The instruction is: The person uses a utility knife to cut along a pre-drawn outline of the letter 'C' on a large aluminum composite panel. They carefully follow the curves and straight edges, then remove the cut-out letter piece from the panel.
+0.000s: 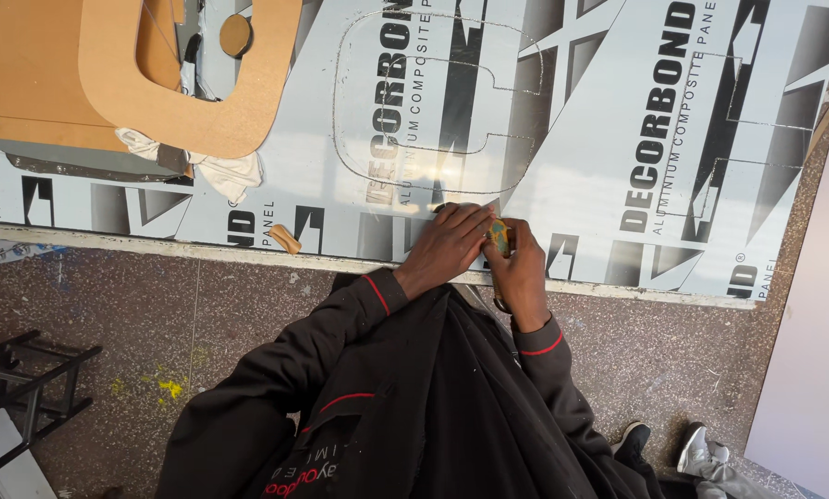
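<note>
My left hand (447,248) and my right hand (523,268) meet at the near edge of a large printed aluminium composite panel (618,120) lying on the floor. Both hands close around a small tool with a yellow and blue handle (499,236), its tip pressed to the panel. My left hand's fingers cover most of the tool. A scored outline of a large rounded letter shape (433,83) runs across the panel just beyond my hands. Dark jacket sleeves with red piping cover both arms.
A brown board cut-out (193,111) shaped like a rounded letter rests on the panel at top left, over a white cloth (230,171). A small wooden scrap (284,238) lies near the panel's edge. A black metal frame (26,388) stands at lower left. Speckled floor surrounds.
</note>
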